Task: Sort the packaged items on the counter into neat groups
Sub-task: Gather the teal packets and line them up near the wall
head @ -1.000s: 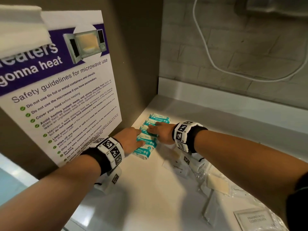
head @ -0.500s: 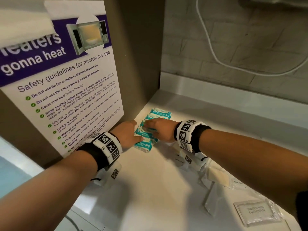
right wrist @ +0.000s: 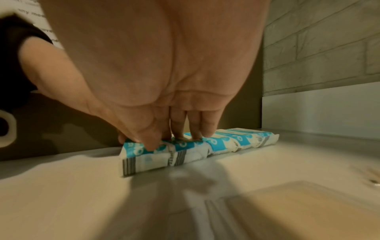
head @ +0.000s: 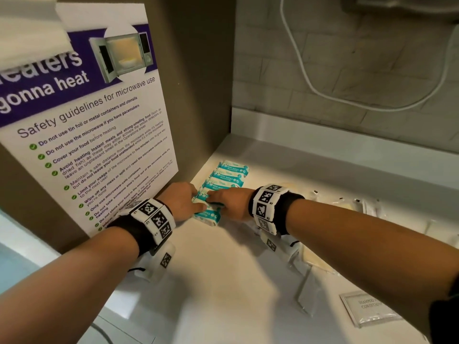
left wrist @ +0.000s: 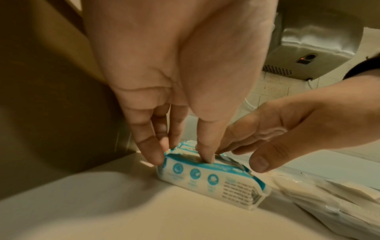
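Note:
Several teal-and-white wipe packs [head: 223, 180] lie side by side in a row on the white counter [head: 211, 281], along the brown side panel. My left hand [head: 183, 199] is at the row's near left end; in the left wrist view its fingers [left wrist: 152, 155] touch the end of the nearest pack [left wrist: 205, 177] and its thumb presses on top. My right hand [head: 228, 199] lies across the row from the right, straight fingers [right wrist: 193, 133] pressing down on the packs [right wrist: 226, 142]. Neither hand lifts a pack.
Clear sachets [head: 347, 207] lie scattered on the counter to the right, and a labelled shampoo sachet [head: 370, 309] sits near the front right. A microwave safety poster [head: 99, 145] covers the left panel. A white cord [head: 310, 83] hangs on the tiled wall.
Both hands stay on the row of wipe packs, with only small shifts of the fingers. The head view has moved slightly.

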The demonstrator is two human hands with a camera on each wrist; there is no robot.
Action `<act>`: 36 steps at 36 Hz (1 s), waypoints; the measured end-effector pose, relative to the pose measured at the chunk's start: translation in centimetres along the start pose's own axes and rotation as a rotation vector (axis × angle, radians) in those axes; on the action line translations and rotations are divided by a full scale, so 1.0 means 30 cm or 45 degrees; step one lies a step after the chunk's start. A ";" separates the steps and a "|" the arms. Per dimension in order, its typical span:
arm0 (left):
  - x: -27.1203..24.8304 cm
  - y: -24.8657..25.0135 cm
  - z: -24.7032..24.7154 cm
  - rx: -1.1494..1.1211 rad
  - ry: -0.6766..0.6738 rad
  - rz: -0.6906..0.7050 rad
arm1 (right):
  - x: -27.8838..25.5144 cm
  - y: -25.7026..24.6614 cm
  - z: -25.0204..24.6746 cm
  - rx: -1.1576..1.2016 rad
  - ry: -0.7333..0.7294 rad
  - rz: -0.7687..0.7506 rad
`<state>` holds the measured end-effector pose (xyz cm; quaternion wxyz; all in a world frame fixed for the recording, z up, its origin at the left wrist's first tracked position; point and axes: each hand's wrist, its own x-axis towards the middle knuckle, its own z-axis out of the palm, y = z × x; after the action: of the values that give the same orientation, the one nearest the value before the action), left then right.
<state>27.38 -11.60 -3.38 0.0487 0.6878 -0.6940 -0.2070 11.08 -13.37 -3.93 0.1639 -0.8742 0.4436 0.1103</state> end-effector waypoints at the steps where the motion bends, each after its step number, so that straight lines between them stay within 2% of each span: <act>1: 0.002 0.001 -0.001 0.011 -0.005 0.001 | 0.000 0.000 0.001 0.022 0.013 -0.006; 5: 0.006 0.011 -0.018 0.088 -0.029 0.015 | -0.014 0.009 -0.007 0.070 0.022 -0.050; 9: 0.003 0.048 -0.045 0.082 0.020 0.063 | -0.072 0.057 -0.057 0.119 0.096 -0.059; 13: -0.015 0.145 -0.060 0.068 0.053 0.242 | -0.133 0.199 -0.112 0.122 0.149 0.215; 18: -0.011 0.306 0.004 0.065 0.012 0.392 | -0.172 0.387 -0.126 0.040 0.029 0.523; 21: -0.009 0.383 0.069 0.086 -0.039 0.383 | -0.179 0.441 -0.111 0.060 0.048 0.573; 27: 0.006 0.446 0.168 0.337 -0.149 0.313 | -0.177 0.443 -0.083 0.074 0.102 0.565; 31: 0.014 0.449 0.174 0.282 -0.131 0.259 | -0.159 0.458 -0.082 0.134 0.097 0.653; 36: 0.007 0.438 0.159 0.170 -0.092 0.239 | -0.198 0.441 -0.108 0.133 0.181 0.625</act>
<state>13.41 -11.18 -3.09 -0.0031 0.6136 -0.7690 -0.1794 -2.95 -17.53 -1.43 0.1454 -0.7363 0.6579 0.0620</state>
